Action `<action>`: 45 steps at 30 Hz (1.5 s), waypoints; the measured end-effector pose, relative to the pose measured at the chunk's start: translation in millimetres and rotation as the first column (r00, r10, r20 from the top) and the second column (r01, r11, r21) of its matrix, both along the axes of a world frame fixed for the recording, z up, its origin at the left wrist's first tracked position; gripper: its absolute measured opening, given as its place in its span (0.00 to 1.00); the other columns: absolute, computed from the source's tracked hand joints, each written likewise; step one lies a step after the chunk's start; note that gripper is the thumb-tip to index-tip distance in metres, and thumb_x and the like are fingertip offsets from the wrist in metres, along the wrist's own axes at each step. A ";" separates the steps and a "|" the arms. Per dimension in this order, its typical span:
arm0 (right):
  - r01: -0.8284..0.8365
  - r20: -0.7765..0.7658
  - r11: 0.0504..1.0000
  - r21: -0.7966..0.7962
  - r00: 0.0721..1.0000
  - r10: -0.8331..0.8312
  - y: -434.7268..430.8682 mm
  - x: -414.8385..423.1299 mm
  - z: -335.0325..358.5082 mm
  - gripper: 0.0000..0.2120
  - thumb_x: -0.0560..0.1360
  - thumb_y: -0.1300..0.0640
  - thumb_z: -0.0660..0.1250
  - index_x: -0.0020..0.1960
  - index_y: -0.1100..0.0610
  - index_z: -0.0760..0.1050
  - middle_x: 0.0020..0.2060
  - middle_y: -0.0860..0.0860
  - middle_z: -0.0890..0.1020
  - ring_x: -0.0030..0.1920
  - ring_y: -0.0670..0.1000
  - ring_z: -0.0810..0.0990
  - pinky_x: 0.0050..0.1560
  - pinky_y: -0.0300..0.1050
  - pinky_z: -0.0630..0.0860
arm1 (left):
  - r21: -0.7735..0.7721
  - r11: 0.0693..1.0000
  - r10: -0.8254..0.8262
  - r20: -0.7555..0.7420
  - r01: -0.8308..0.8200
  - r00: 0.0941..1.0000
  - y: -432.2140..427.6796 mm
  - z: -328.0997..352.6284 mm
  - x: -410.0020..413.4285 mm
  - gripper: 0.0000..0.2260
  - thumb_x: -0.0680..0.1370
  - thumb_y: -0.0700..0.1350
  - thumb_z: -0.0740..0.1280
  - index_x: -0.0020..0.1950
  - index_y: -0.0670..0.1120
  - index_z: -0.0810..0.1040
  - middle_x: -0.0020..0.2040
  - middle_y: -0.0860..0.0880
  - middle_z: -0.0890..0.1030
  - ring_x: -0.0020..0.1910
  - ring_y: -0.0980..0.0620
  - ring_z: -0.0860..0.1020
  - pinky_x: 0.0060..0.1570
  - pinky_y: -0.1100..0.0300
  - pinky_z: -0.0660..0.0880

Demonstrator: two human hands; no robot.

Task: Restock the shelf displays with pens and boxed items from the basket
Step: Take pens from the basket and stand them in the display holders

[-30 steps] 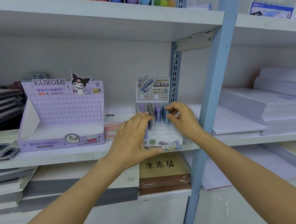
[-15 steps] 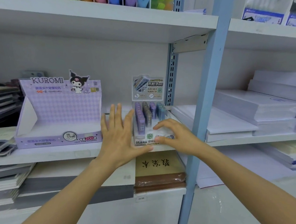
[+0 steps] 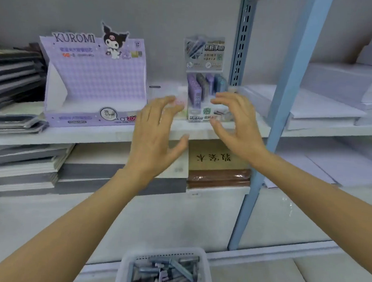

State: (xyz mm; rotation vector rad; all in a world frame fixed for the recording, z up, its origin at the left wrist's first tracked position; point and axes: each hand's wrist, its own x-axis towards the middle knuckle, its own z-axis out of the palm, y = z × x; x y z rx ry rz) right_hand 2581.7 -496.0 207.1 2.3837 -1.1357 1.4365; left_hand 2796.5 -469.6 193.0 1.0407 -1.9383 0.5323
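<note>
Pastel grey and lilac pens (image 3: 162,275) fill the white slotted plastic basket (image 3: 126,262) below both forearms. Above it the left hand (image 3: 156,136) is raised, fingers straight and spread, empty. The right hand (image 3: 236,124) curves loosely, gripping nothing. Between and just beyond them, the small clear display box of lilac and blue cases (image 3: 202,93) stands on the white shelf (image 3: 93,134).
</note>
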 end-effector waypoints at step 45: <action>0.011 -0.020 0.225 0.974 0.999 0.037 63.7 51.3 -399.7 0.11 0.75 0.58 0.70 0.57 0.52 0.77 0.47 0.47 0.81 0.42 0.47 0.80 0.44 0.41 0.76 | 0.757 -0.100 0.613 -0.464 0.646 0.639 112.1 -402.3 33.7 0.10 0.84 0.46 0.58 0.51 0.41 0.74 0.36 0.49 0.69 0.35 0.54 0.66 0.35 0.66 0.68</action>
